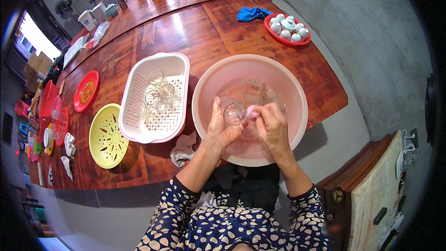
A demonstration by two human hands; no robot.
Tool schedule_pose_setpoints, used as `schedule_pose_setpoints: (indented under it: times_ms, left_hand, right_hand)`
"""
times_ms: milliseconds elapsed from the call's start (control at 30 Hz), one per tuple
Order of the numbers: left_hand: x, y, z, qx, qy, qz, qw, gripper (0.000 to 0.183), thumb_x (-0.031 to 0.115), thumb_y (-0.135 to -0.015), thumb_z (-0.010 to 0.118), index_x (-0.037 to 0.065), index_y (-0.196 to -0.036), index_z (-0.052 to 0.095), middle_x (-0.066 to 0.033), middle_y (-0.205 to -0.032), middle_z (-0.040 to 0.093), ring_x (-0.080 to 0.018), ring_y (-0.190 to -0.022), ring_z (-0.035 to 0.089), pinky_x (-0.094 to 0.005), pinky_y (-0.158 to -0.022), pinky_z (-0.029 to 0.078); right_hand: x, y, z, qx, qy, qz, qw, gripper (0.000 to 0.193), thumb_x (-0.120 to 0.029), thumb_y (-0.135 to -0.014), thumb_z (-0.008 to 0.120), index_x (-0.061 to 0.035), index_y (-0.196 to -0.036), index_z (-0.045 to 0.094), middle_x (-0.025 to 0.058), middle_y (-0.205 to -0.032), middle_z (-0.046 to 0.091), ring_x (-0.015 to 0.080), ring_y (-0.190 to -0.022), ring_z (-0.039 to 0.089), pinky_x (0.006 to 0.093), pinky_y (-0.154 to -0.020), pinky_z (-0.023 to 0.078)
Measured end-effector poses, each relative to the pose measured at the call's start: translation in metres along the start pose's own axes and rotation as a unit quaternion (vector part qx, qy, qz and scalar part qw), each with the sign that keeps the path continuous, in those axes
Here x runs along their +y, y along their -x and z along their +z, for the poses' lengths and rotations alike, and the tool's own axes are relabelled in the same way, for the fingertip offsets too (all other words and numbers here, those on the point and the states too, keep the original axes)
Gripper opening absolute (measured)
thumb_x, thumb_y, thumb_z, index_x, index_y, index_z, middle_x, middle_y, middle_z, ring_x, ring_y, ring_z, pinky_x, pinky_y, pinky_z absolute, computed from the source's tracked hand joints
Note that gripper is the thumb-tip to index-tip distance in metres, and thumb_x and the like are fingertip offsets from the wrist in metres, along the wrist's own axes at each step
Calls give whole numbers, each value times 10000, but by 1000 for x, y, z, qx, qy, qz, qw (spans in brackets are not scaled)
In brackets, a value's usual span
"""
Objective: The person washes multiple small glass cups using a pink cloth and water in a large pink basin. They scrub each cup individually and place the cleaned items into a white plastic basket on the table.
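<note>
Over a large pale pink basin [203,111] my left hand [220,126] grips a small clear glass cup [234,113], its round mouth turned up toward me. My right hand [273,128] pinches a pinkish-white cloth [252,112] right beside the cup's rim. Water and several clear glass pieces [260,94] lie in the basin below, hard to tell apart. Just left of the basin stands a white rectangular draining basket [139,81] with a pink rim. Several clear glass cups [160,95] rest inside it.
A yellow colander [108,146] and a crumpled whitish cloth [184,149] lie near the basket on the wooden table [209,28]. Far right, a red tray [297,44] holds several white cups, next to a blue cloth [253,14]. A red plate [86,91] sits to the left.
</note>
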State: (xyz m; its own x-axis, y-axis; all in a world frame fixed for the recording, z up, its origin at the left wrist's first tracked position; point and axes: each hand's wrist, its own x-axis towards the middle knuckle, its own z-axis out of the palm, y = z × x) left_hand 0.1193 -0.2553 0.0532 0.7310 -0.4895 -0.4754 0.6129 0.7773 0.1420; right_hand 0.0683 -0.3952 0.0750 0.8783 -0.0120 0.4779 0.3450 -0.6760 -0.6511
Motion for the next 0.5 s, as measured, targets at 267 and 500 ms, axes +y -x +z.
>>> schedule_pose_setpoints:
  times_ms: [267, 500]
  left_hand:
    - [6, -20, -37, -186, 27, -27, 982, 647, 636, -903, 369, 51, -1128, 534, -141, -1012, 608, -293, -930, 584, -423, -745, 499]
    - [-3, -18, -20, -67, -48, 32, 996, 629, 623, -901, 404, 93, -1239, 438, -132, -1094, 576, -278, -927, 603, -430, -710, 537]
  right_hand:
    - [1, 13, 20, -26, -163, 100, 981, 138, -22, -852, 582, 6, -976, 634, 10, -784, 577, 75, -673, 513, 229, -593, 417]
    - [5, 11, 16, -29, -201, 209, 956, 167, -130, -854, 612, 16, -935, 612, 80, -816, 628, 143, -727, 587, 282, -651, 481]
